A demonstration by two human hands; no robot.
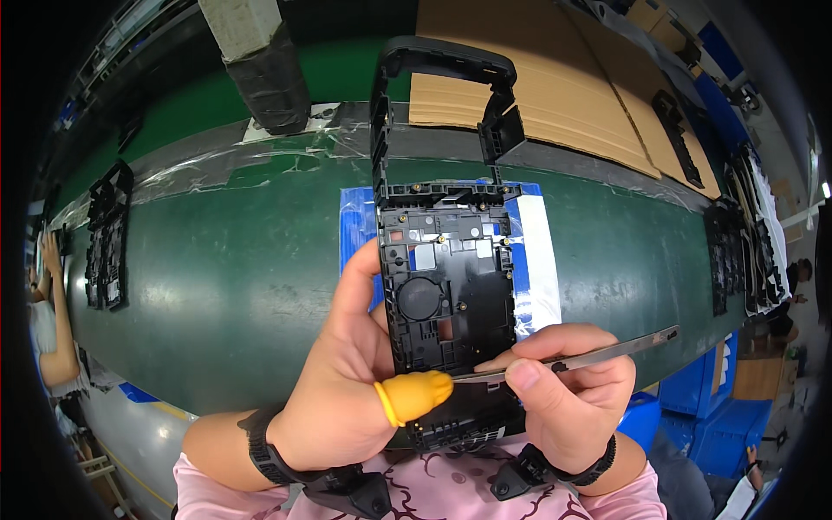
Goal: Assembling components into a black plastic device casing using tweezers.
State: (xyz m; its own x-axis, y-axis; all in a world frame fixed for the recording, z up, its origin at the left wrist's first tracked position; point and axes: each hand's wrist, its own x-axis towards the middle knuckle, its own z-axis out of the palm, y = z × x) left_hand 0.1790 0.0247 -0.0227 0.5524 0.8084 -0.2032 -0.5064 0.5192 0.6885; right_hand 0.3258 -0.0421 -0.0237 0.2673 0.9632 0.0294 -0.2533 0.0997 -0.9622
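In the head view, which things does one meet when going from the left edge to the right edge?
Another person's arm → stack of black frames → left hand with orange fingertip cover → black plastic frame → right hand → metal tweezers → black frames at right.

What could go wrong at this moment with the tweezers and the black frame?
The tweezers in the right hand have their tip near the left hand's yellow-capped thumb; a slip might poke it or scratch the black plastic frame. The frame is held above the green belt, so a loose grip might drop it.
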